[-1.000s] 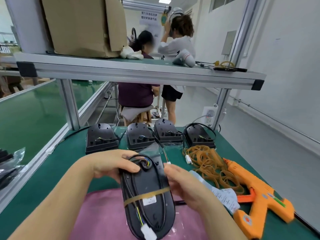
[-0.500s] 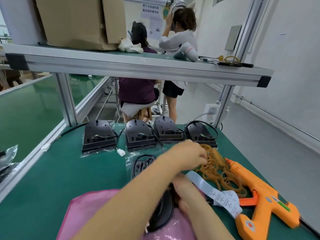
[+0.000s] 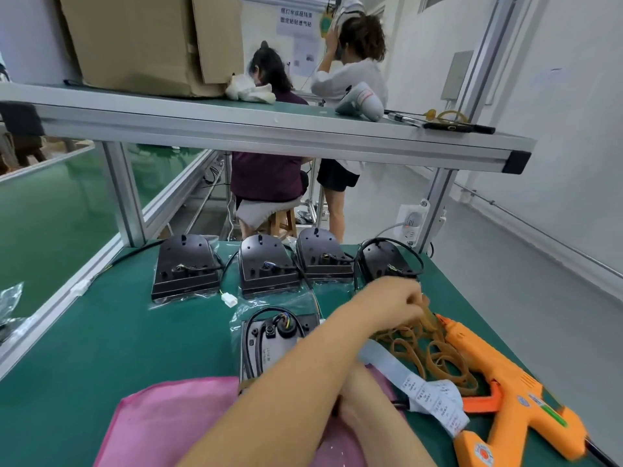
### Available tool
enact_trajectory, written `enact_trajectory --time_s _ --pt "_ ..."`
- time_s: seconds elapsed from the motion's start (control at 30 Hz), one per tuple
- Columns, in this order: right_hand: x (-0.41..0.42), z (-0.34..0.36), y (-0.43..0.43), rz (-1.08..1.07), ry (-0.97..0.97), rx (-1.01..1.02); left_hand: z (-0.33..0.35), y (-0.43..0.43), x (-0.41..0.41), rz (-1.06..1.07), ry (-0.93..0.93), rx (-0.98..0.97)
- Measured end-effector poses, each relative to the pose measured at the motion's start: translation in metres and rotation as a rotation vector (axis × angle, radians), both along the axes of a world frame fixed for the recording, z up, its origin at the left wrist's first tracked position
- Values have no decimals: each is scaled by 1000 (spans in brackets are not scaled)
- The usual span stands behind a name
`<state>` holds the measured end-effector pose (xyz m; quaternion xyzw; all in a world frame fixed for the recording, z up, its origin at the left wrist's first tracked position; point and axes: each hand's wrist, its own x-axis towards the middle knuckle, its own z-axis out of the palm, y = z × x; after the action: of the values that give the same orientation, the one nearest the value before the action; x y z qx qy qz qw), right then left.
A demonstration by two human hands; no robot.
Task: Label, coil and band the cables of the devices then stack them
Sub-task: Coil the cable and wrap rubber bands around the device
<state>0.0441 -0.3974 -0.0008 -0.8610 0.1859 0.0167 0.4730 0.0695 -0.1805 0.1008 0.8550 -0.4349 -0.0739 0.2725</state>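
Among rubber bands [image 3: 435,352], left hand [image 3: 391,298], perhaps mid-pinch.

The left forearm covers the right hand [image 3: 358,401], hiding its fingers and whatever they hold. The left hand [image 3: 392,298] is blurred over the rubber bands [image 3: 435,355]; whether it pinches one cannot be told. The forearm also hides a corner of a bagged device [image 3: 269,342]. The bottom edge cuts off the glue gun [image 3: 505,392] and pink mat [image 3: 175,423]. Print on the label strip [image 3: 428,396] is too small to read.
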Motion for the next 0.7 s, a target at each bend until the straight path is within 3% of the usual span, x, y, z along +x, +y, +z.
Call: enact_trajectory --time_s 0.1,0.2,0.23,0.37,0.47,0.7 --pt "-10 -3 83 103 18 253 20 29 14 97 283 -249" --pt "-44 6 207 154 29 757 34 73 35 146 399 -374" --pt "-49 12 232 163 -7 828 36 89 43 171 422 -391" --pt "-55 28 244 141 -54 799 37 154 67 245 554 -284" --pt "-54 33 248 201 -27 767 30 192 70 177 756 -134" --pt "-48 36 254 480 -99 972 10 202 42 -20 918 -75"
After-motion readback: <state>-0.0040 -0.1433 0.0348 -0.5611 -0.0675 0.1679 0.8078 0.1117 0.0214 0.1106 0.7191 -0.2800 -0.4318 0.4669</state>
